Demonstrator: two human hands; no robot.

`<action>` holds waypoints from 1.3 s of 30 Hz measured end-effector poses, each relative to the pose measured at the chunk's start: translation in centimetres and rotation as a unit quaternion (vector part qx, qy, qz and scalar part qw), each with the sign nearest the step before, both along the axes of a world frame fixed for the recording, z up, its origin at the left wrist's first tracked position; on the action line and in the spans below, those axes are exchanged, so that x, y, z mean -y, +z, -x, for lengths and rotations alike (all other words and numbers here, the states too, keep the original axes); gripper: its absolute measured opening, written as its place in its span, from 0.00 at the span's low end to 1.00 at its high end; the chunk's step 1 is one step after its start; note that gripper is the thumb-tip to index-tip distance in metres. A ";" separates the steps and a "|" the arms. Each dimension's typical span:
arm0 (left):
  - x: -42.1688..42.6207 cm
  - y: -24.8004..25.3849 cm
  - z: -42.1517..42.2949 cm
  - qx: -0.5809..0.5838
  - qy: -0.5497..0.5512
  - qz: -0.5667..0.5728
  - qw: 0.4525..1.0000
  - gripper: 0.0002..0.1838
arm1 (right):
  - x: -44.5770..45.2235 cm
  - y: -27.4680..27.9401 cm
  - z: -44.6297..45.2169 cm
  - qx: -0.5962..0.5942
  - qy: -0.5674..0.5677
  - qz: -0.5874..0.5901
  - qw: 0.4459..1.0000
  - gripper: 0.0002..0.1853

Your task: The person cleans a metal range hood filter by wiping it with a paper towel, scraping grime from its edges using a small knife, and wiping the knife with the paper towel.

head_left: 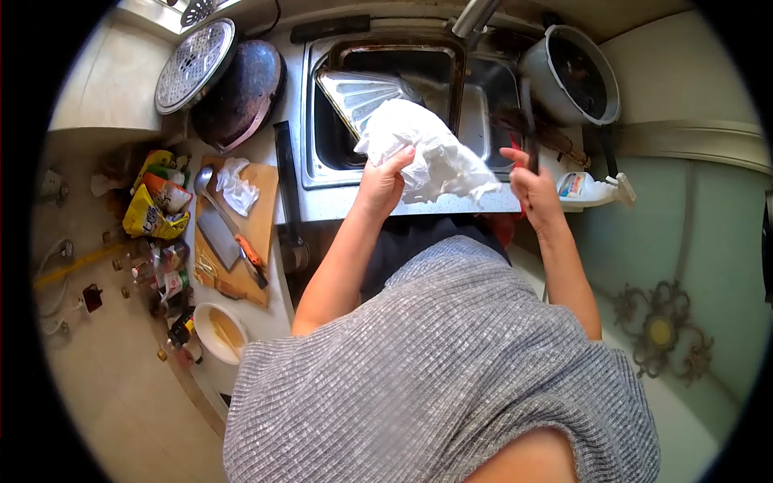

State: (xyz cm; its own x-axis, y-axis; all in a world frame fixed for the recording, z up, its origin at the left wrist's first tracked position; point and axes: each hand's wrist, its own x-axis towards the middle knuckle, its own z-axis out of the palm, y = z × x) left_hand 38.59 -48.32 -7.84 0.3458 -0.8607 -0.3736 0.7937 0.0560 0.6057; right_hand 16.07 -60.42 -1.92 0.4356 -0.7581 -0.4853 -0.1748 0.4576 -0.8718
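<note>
My left hand is closed on a crumpled white wipe, cloth or paper, which hangs out to the right over the front of the sink. In my right hand, to the right of the wipe, a narrow dark knife-like tool points upward; motion blur hides its exact kind. The index finger of that hand sticks out toward the left. Behind the wipe, a ribbed metal tray leans in the left basin, partly covered. A dark-rimmed pan lies beneath it.
A large pot stands right of the sink, near a white bottle. The faucet is at the back. At left, a cutting board carries a cleaver and ladle. A white bowl sits below.
</note>
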 end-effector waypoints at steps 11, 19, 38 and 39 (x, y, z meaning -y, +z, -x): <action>2.3 3.0 1.9 0.194 -0.186 -0.047 0.962 0.27 | -0.5 -1.2 -5.1 0.081 0.042 -0.053 0.994 0.19; 3.8 2.6 2.7 0.156 -0.217 0.016 0.963 0.36 | -1.2 -2.2 -7.2 0.324 -0.120 -0.196 0.918 0.17; 4.0 2.9 1.4 0.306 -0.552 0.032 0.775 0.18 | -2.3 -1.3 -4.2 0.176 0.054 -0.044 0.982 0.19; 4.1 2.8 1.4 0.269 -0.568 0.030 0.777 0.18 | -2.2 -2.1 -4.1 0.196 0.003 -0.050 0.979 0.19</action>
State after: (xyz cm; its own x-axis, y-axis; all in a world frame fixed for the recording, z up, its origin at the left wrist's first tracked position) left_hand 37.19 -52.41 -5.00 -0.5584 -0.7345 -0.3855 -0.0159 -0.4552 0.8903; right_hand 20.20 -58.19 -4.04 0.6078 -0.7118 -0.3520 0.1606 0.5443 -0.8234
